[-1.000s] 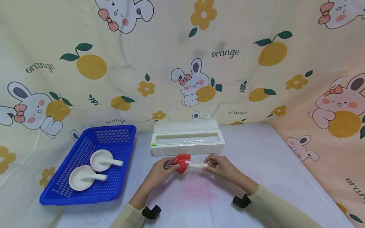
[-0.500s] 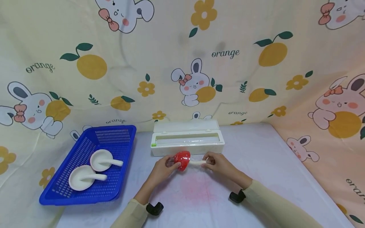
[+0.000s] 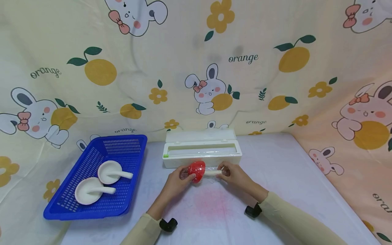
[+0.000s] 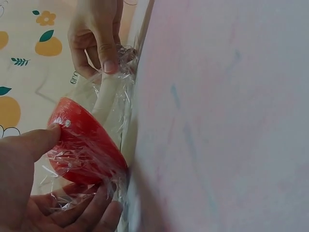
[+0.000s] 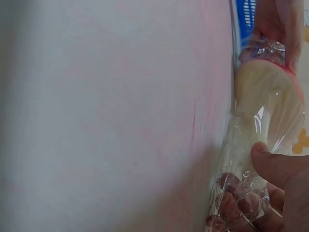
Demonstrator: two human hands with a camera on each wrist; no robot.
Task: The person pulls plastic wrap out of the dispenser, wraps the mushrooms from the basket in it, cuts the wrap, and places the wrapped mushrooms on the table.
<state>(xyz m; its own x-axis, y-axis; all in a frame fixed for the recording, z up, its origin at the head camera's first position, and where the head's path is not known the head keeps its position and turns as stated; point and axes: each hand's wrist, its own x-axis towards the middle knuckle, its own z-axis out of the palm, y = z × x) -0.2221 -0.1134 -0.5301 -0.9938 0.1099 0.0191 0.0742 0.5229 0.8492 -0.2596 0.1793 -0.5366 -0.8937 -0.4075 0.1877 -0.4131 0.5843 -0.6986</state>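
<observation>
A spoon [image 3: 196, 171] with a round red, white-dotted bowl and a white handle is held above the table, wrapped in clear cling film [image 5: 232, 145]. Its pale inner side shows in the right wrist view. My left hand [image 3: 176, 181] grips the bowl end, thumb on the red surface and fingers in the bunched film. The handle end is pinched by my right hand [image 3: 235, 175], thumb on top and fingers behind the film. Just behind the spoon stands a white cling film box [image 3: 202, 160] with its lid raised and a roll inside.
On the left, a blue plastic basket [image 3: 138, 170] carries two white spoons [image 3: 88, 191] lying with handles to the right. Pink stains mark the white tablecloth [image 3: 211, 204]. A printed cloth with rabbits and oranges hangs at the back and right.
Both hands have shifted slightly away from the body with the wrapped spoon, towards the box. The right hand has moved a little to the left. Both keep their hold.
</observation>
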